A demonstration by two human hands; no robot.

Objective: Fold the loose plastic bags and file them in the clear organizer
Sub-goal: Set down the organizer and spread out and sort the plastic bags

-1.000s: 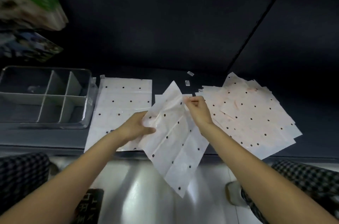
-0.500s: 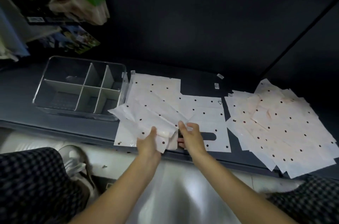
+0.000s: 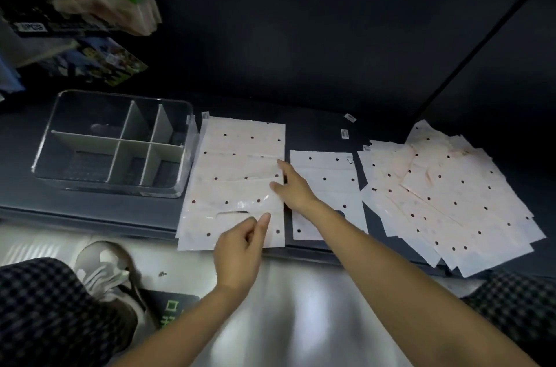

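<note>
Dim scene, floor glare, blurred warped edges.

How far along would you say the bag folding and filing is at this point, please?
Early. Done: nothing filed; the organizer shows no bags in its compartments. In hand: one bag lies spread flat beside it, the left hand touching its near edge and the right hand resting on its right edge; no fold is made yet. Left: a second flat bag and the loose pile on the right.
</note>
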